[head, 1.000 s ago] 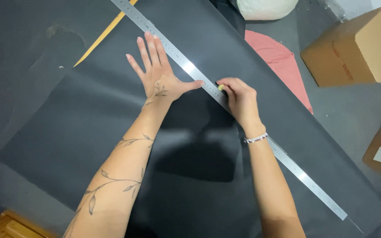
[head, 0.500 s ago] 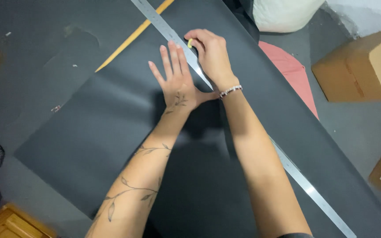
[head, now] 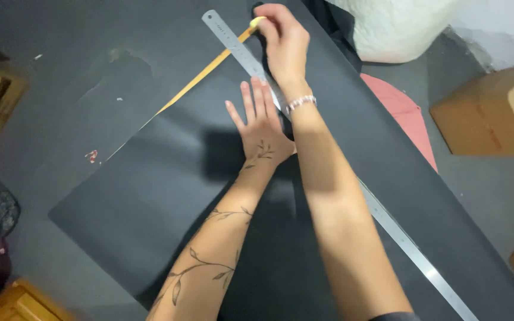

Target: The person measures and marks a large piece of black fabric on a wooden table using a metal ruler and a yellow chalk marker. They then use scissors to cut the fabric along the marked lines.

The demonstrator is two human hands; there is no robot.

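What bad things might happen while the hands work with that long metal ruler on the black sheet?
The left hand presses the metal ruler only near its middle, so its long ends might swing and spoil the line. The left fingertips sit right beside the edge where the right hand moves a small yellow tool; a slip might hit them.

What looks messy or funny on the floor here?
Small red and white scraps lie loose on the grey floor beside the black sheet. A pale scuffed patch marks the floor too. The metal ruler lies straight under the left hand.
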